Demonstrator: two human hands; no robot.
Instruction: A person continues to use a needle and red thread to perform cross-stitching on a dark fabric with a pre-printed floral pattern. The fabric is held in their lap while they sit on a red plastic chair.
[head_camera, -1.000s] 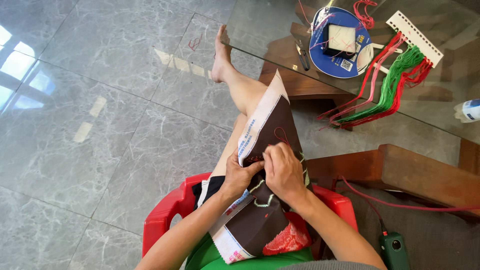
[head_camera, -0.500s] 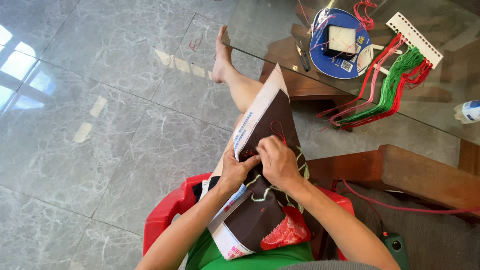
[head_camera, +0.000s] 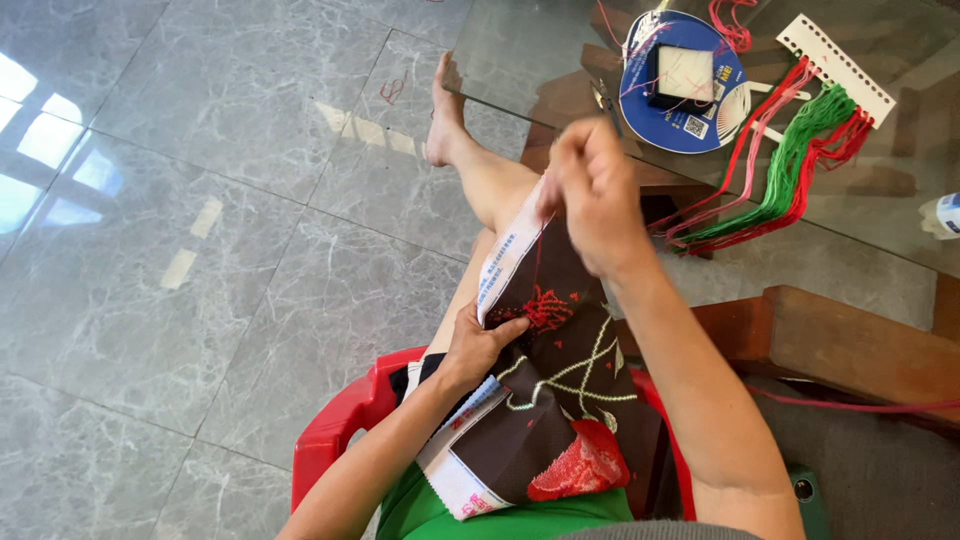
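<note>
Needle too small to see; right hand (head_camera: 598, 195) pinches red thread (head_camera: 538, 262), left hand (head_camera: 478, 345) grips dark cloth (head_camera: 560, 400), centre frame

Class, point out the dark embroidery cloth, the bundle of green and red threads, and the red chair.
dark embroidery cloth (head_camera: 560, 400), head view, stitched middle.
bundle of green and red threads (head_camera: 790, 170), head view, green strands.
red chair (head_camera: 335, 435), head view, left rim.
</note>
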